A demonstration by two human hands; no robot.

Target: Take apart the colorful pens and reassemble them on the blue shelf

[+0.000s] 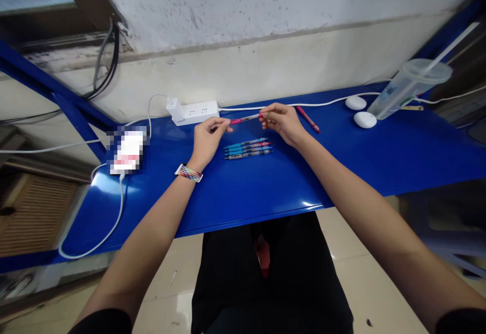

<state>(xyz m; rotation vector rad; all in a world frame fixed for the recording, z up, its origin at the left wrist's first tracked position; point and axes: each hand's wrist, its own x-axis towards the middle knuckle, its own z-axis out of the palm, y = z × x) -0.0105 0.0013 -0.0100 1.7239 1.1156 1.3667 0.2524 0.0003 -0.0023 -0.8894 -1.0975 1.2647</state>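
Note:
Between my two hands a pen (248, 118) with pink ends and a clear barrel is held nearly level above the blue desk (243, 197). My left hand (209, 136) pinches its left end, with a patterned band on the wrist. The fingers of my right hand (281, 121) are closed on its right end. Just below lies a row of several pens (248, 148), mostly blue with clear barrels, side by side and pointing the same way. Another pink-red pen (308, 119) rests on the desk to the right of my right hand.
A white power strip (197, 112) with a plugged-in charger stands along the wall. At left is a blurred-out device (127, 150) with a white cable (119, 212). On the right are two white rounded objects (364, 119) and a tilted clear plastic cup (398, 88).

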